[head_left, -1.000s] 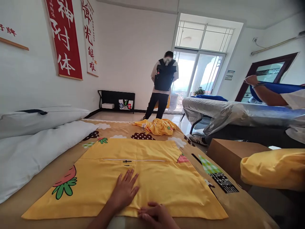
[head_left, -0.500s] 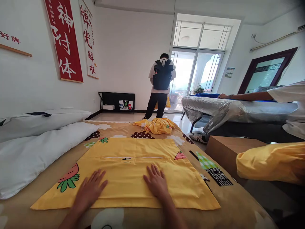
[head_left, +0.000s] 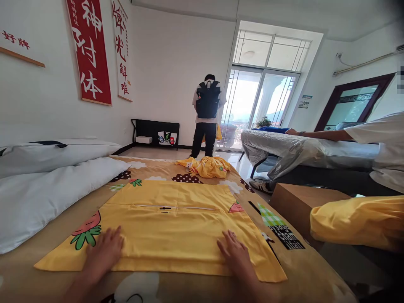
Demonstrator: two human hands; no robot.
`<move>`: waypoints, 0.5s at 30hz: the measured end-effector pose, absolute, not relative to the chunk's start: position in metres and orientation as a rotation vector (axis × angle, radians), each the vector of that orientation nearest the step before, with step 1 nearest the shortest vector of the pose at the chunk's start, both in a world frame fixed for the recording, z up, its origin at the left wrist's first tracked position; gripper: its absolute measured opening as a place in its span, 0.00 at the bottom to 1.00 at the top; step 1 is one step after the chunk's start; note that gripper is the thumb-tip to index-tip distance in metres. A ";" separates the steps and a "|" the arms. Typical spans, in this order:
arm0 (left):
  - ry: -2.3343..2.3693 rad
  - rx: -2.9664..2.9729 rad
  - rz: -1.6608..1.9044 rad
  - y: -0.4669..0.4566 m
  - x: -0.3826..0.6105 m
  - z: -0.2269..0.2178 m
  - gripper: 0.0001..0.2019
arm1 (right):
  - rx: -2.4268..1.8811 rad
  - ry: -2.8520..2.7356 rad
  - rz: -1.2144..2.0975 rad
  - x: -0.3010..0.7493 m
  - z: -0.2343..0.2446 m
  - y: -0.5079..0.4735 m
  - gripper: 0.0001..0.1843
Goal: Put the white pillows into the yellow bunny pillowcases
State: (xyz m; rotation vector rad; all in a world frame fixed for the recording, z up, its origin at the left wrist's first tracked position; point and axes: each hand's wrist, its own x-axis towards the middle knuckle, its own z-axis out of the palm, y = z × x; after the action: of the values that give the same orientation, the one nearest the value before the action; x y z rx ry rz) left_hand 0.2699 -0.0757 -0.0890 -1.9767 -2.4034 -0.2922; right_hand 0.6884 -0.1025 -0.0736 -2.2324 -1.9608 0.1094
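Note:
A yellow pillowcase point(head_left: 170, 235) with strawberry prints lies spread out on the patterned bed cover point(head_left: 176, 290). A slit with a white edge and short dark marks crosses its upper half. Flat on its left side, near the large strawberry print, rests my left hand point(head_left: 105, 248), fingers stretched out. My right hand point(head_left: 235, 252) lies on the right part of the cloth, fingers spread. Neither hand grips anything. Beyond the pillowcase, a crumpled yellow cloth point(head_left: 210, 167) sits at the far side of the bed.
Two white pillows point(head_left: 57, 193) lie at the left. On the right stand a cardboard box point(head_left: 312, 195), a bunched yellow cloth point(head_left: 356, 219) and a plastic-wrapped table-like piece point(head_left: 303, 145), where another person's arm point(head_left: 328, 134) reaches. A person with a backpack point(head_left: 208, 99) stands near the window.
My hands have slid apart over the pillowcase, the left one leftward and the right one rightward, both slightly toward me. The view has shifted a little.

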 end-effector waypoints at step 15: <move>-2.226 -2.385 -0.141 -0.025 0.280 -0.083 0.29 | -2.277 -2.034 0.097 0.701 -0.077 -0.046 0.34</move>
State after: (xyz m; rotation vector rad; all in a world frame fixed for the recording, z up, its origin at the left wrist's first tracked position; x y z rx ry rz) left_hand 0.2797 -0.0255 -0.0827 -2.3853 -2.2261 -0.1414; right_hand 0.7007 -0.0459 -0.0775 -2.2768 -2.0341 0.0971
